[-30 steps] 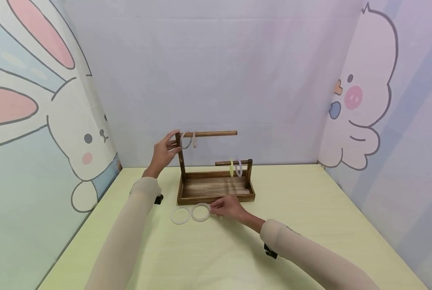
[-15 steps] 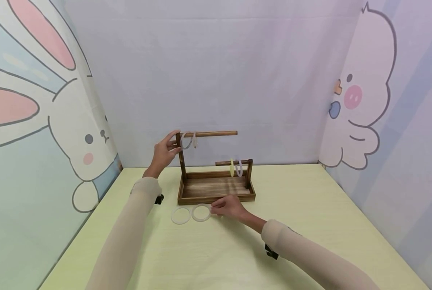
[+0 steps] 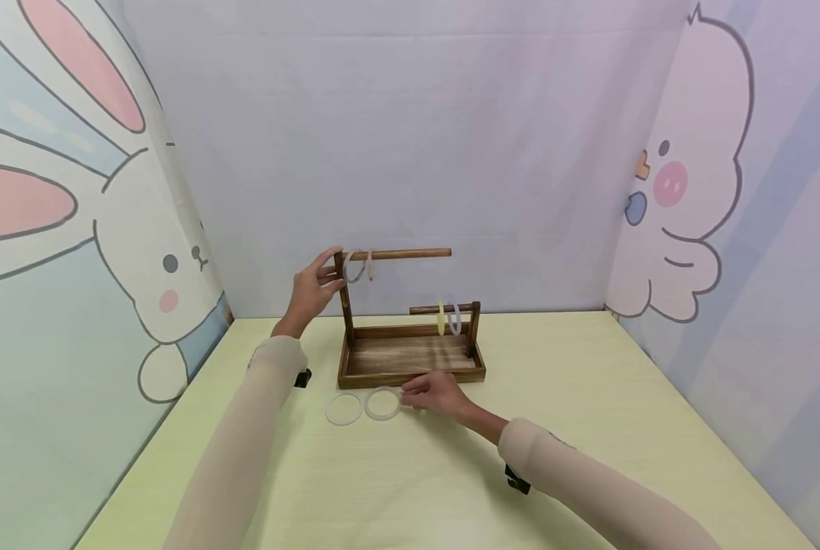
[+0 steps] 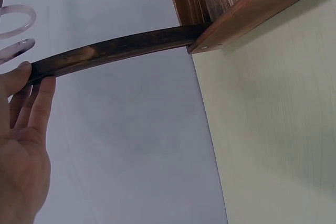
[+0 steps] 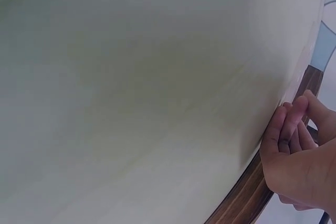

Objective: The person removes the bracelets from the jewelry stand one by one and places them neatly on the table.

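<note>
My left hand (image 3: 309, 294) grips the top of the tall post (image 3: 346, 309) of a dark wooden stand; in the left wrist view the thumb and fingers of that hand (image 4: 26, 129) lie on either side of the post (image 4: 115, 51). Down on the table, a whitish ring (image 3: 382, 418) lies flat in front of the stand, its right edge pinched by my right hand (image 3: 437, 395). The right wrist view shows this hand (image 5: 299, 156) with curled fingers close to the tabletop. Left of that ring lies another pale ring (image 3: 344, 423).
Two pale rings hang on the upper bar (image 3: 410, 253) near its post. From the lower bar (image 3: 423, 310) hang a yellow ring (image 3: 440, 319) and a lilac ring (image 3: 457, 321). Below them is the stand's shallow tray (image 3: 410, 377). Printed curtains surround the table (image 3: 554, 397).
</note>
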`<move>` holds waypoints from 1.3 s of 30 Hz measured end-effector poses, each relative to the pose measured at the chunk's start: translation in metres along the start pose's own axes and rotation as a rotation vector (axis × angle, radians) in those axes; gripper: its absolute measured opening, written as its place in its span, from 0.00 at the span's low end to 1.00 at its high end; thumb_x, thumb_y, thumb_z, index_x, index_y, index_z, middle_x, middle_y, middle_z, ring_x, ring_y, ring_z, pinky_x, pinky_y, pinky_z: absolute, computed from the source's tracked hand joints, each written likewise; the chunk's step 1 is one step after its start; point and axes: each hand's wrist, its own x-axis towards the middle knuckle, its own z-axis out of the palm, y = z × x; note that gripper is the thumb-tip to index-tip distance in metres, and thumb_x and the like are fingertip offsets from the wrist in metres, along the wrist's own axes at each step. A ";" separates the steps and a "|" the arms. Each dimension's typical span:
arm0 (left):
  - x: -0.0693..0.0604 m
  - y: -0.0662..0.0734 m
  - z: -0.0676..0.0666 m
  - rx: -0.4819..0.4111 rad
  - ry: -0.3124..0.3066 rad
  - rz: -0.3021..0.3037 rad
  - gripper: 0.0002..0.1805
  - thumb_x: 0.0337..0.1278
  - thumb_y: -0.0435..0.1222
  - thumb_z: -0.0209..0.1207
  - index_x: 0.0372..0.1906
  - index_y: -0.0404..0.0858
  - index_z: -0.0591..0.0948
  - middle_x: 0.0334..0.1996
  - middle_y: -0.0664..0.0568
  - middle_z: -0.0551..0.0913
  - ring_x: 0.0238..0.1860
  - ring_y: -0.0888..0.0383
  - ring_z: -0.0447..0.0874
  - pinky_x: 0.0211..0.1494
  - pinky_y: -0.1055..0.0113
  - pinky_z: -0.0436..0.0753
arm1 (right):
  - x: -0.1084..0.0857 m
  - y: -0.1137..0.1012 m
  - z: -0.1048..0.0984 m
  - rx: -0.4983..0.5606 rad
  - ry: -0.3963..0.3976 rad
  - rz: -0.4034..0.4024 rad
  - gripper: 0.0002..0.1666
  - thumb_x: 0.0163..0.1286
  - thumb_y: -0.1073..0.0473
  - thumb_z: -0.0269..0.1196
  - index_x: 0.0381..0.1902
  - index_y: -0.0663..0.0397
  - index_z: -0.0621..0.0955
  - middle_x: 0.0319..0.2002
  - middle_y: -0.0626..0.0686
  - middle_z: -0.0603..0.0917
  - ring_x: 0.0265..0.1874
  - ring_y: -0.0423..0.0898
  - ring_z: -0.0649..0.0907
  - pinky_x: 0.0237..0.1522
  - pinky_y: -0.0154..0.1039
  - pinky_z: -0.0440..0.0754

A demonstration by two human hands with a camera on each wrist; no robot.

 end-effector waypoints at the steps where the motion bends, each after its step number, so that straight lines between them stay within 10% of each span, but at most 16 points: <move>1: 0.000 0.000 0.000 0.002 0.000 0.000 0.39 0.64 0.23 0.66 0.76 0.54 0.72 0.59 0.34 0.83 0.58 0.41 0.86 0.59 0.50 0.87 | 0.000 0.001 0.000 -0.001 0.000 0.001 0.14 0.68 0.60 0.74 0.48 0.64 0.90 0.37 0.54 0.92 0.30 0.46 0.91 0.26 0.33 0.86; 22: 0.001 -0.001 0.000 0.021 0.007 0.014 0.39 0.64 0.23 0.67 0.76 0.54 0.72 0.59 0.33 0.84 0.57 0.40 0.87 0.59 0.49 0.87 | 0.006 -0.002 -0.003 0.014 0.060 -0.043 0.14 0.67 0.64 0.74 0.47 0.68 0.89 0.39 0.60 0.91 0.34 0.50 0.92 0.35 0.34 0.90; 31: 0.001 -0.002 -0.001 0.044 0.016 0.019 0.39 0.64 0.24 0.67 0.76 0.54 0.73 0.59 0.34 0.84 0.57 0.40 0.87 0.59 0.48 0.87 | 0.021 -0.014 -0.010 -0.016 0.071 -0.023 0.15 0.68 0.61 0.73 0.49 0.65 0.89 0.40 0.57 0.92 0.39 0.49 0.92 0.55 0.46 0.88; 39: 0.001 -0.002 0.000 0.024 0.011 0.021 0.39 0.64 0.24 0.67 0.75 0.55 0.73 0.59 0.35 0.84 0.57 0.40 0.87 0.58 0.49 0.88 | 0.032 -0.027 -0.019 -0.025 0.107 -0.099 0.16 0.69 0.63 0.72 0.51 0.67 0.88 0.42 0.62 0.91 0.41 0.53 0.92 0.39 0.37 0.91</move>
